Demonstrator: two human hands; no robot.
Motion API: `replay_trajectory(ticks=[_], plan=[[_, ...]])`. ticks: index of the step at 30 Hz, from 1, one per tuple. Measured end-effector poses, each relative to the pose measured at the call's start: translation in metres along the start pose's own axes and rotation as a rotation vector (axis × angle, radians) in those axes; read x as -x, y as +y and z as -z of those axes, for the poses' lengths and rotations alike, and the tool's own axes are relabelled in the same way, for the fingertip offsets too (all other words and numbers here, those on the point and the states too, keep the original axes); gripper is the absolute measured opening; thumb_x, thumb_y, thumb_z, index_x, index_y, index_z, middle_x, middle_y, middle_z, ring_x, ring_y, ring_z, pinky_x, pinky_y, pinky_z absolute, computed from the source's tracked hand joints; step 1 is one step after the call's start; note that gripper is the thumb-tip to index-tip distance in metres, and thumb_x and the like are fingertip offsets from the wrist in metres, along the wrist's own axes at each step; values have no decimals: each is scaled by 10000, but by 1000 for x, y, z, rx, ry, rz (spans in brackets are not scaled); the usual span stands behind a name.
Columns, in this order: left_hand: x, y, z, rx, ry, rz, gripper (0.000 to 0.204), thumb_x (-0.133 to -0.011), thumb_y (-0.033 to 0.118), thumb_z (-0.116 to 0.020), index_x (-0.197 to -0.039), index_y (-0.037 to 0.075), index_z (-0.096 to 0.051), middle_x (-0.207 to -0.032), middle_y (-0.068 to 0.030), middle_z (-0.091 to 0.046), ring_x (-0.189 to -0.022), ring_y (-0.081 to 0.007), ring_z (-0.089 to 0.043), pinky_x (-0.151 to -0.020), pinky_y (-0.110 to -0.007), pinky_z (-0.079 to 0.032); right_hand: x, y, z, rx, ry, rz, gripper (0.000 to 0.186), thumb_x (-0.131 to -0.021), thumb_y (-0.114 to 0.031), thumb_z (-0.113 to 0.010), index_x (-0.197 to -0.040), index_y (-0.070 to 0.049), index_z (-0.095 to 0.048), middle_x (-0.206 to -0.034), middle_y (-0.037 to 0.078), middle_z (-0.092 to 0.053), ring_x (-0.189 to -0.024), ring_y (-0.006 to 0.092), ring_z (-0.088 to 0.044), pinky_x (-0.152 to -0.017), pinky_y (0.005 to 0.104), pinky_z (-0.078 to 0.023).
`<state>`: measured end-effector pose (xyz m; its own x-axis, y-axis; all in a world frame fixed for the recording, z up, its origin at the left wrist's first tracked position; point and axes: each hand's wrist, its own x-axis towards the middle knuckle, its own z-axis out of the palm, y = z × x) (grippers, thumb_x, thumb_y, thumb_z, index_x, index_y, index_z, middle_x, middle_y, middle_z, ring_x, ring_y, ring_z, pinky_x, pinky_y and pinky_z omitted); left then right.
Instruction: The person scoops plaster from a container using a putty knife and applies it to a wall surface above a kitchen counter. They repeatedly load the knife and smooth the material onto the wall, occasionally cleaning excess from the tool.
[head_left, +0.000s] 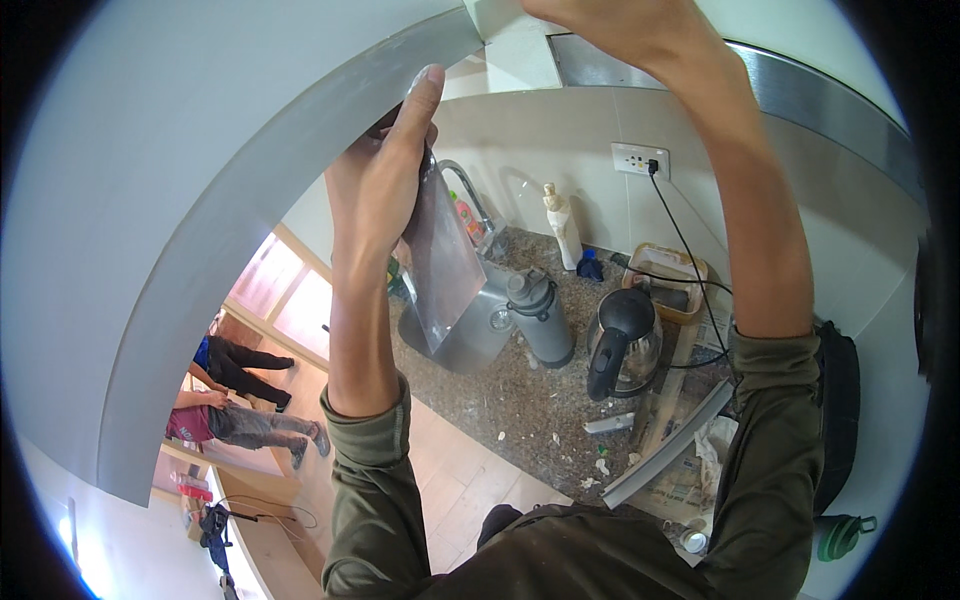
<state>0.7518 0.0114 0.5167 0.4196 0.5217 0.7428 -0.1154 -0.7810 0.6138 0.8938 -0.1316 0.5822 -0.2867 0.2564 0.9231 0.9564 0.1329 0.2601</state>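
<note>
My left hand [378, 188] is raised beside the pale overhead panel [230, 180], closed on a translucent plastic piece [445, 280] that hangs down over the steel sink [468, 335]. My thumb points upward; the other fingers are mostly hidden. My right hand [640, 32] reaches up at the top of the view, by the metal strip [640, 62]; its fingertips are cut off, so I cannot tell what they hold. Below are a grey bottle [540, 325] and an electric kettle [625, 345].
The speckled counter [480, 405] also carries a white tube [563, 225], a plastic tub [680, 260] and a loose metal strip [655, 450]. Cords run from a wall socket [630, 160]. Two people [235, 420] are beyond at the left. A green bottle [840, 538] lies at lower right.
</note>
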Motion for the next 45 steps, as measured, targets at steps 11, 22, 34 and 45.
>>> replay_trajectory(ticks=[11, 22, 34, 45], plan=[[-2, -7, -3, 37, 36, -78, 360, -852, 365, -760, -706, 77, -602, -529, 21, -460, -461, -75, -376, -456, -239, -267, -13, 8, -23, -6, -41, 90, 237, -660, 94, -580, -853, 57, -710, -725, 221, -675, -661, 304, -666, -628, 350, -528], [1, 3, 1, -4, -15, -36, 354, -875, 324, -732, -805, -10, -639, -637, -20, -542, -599, -113, -488, -581, -265, -395, -12, -11, -3, -173, -137, 11, 260, -656, 106, -557, -854, 53, -717, -698, 217, -672, -634, 309, -662, -622, 344, -531], [-1, -2, 2, -7, -36, -53, 369, -879, 343, -724, -791, -5, -635, -621, -16, -536, -580, -109, -471, -561, -265, -384, -7, -5, 5, -1, 20, 92, 184, -685, 85, -592, -828, 74, -707, -732, 227, -678, -660, 316, -673, -662, 349, -533], [1, 1, 2, -24, -23, -20, 385, -876, 356, -728, -838, -20, -654, -639, -27, -548, -603, -110, -487, -582, -262, -400, -12, 22, -16, -70, 121, 81, 187, -723, 38, -608, -875, 53, -716, -773, 218, -690, -671, 298, -676, -646, 363, -532]])
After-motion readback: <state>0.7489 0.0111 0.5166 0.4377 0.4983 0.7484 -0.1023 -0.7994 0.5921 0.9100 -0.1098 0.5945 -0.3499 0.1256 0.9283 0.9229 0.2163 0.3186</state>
